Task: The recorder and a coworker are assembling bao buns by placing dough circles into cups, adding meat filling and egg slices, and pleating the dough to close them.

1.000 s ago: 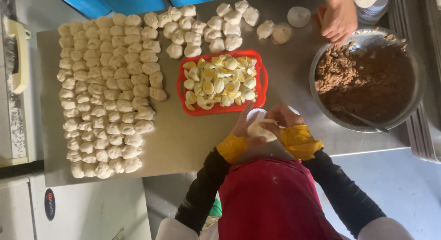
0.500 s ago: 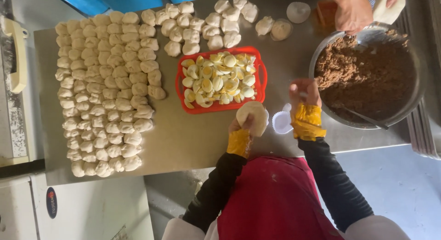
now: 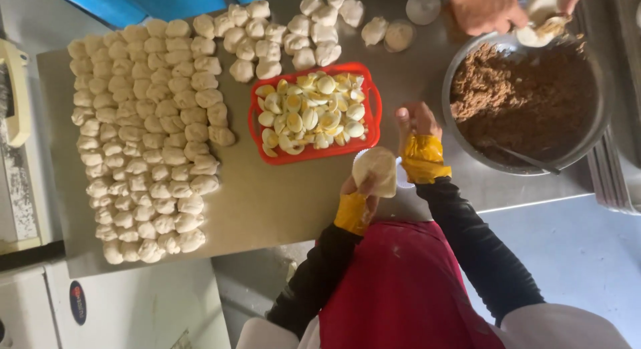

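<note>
My left hand (image 3: 360,192) cups a flat round dough disc (image 3: 375,170); my right hand (image 3: 415,125) reaches open-fingered beside it toward the red plastic basket of halved eggs (image 3: 312,112).

The steel bench (image 3: 280,209) is carrying rows of dough balls (image 3: 143,132), a red egg basket (image 3: 315,112) and a filling bowl (image 3: 527,99).

head view, looking down on both forearms in black sleeves with yellow cuffs at the wrists. left hand (image 3: 360,189): raised in front of the chest, palm up, fingers curled in a closed grip. right hand (image 3: 415,119): extended forward past the left, fingers loosely bent, holding nothing. the two wrists lie close together, not touching.
</note>
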